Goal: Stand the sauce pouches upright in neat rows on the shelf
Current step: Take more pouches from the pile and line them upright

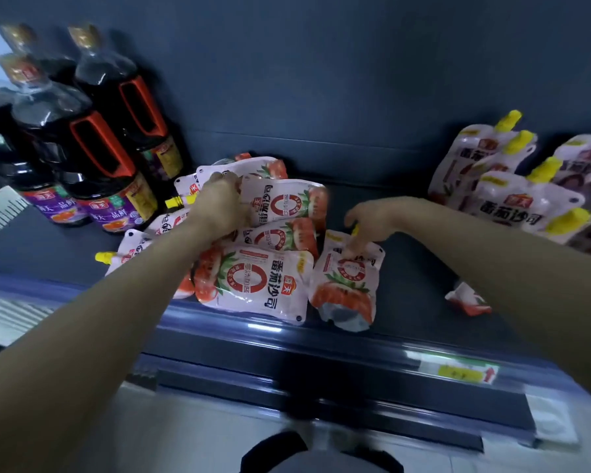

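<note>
Dark retail shelving, seen from above at its front edge. The shelf (410, 285) ends in a front rail carrying a price label (458, 373) toward the right.

Nearest the rail, a large flat pouch (260, 285) lies face up with its lower edge at the lip. Just beside it on the right, the front pouch (345, 285) lies tilted, base toward the rail. The right hand (369, 221) pinches this pouch at its top, by the yellow spout. A stray pouch (468, 300) lies flat further right, partly hidden by the right forearm.

Behind these, the heap of pouches (280, 213) is stacked loosely, overlapping at mixed angles, none upright. The left hand (219, 203) rests on the heap with fingers curled over the rear pouches, gripping them.

Further back on the right, the standing pouches (505, 196) are in rows, leaning slightly. Dark sauce bottles (110, 138) stand on the left against the back panel (321, 80).

Assessment: sorting is well short of complete; most stock is flat.

Risks:
- Lifting by the spout alone may let the soft body swing and slump when set down.
- Drawing from the heap may slide the flat pouch over the lip.
- A careless placement against the leaning rows may topple them in sequence.
</note>
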Tool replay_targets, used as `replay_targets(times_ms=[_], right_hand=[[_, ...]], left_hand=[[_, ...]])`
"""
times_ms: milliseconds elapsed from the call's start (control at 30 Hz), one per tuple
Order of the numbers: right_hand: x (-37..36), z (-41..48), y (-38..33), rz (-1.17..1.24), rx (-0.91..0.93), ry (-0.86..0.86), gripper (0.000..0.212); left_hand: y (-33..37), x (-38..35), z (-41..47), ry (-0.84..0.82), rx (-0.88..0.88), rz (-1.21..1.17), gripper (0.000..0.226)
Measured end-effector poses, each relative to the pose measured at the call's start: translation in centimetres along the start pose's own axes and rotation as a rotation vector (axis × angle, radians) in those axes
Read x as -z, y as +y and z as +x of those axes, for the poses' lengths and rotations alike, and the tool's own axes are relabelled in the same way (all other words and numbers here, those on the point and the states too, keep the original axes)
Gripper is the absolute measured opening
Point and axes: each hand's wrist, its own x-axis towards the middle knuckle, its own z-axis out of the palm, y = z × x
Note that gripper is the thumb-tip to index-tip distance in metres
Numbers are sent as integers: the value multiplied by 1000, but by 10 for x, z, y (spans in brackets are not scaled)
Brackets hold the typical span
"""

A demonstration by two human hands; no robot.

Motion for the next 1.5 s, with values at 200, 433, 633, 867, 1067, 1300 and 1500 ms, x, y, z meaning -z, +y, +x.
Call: replay_targets(times_ms=[200, 433, 633, 867, 1067, 1300, 1500], right_hand=[[0, 13, 3, -112, -8, 24, 58], [11, 7, 0, -226, 74, 22, 39], [57, -19, 5, -106, 114, 140, 22], [94, -25, 21, -183, -39, 451, 31], [94, -16, 34, -141, -112, 677, 15], [110, -12, 49, -33, -34, 627, 24], [115, -28, 60, 12, 4, 629, 33]], left_hand=[[-3, -3, 11, -113, 47, 188, 41], [-3, -15, 23, -88, 52, 289, 63], [-9, -13, 35, -83, 76, 237, 38], [0, -7, 37, -199, 104, 46, 26], [23, 8, 42, 5, -21, -209, 13], [88, 17, 32, 14, -257, -468, 18], [138, 6, 32, -48, -351, -449, 13]])
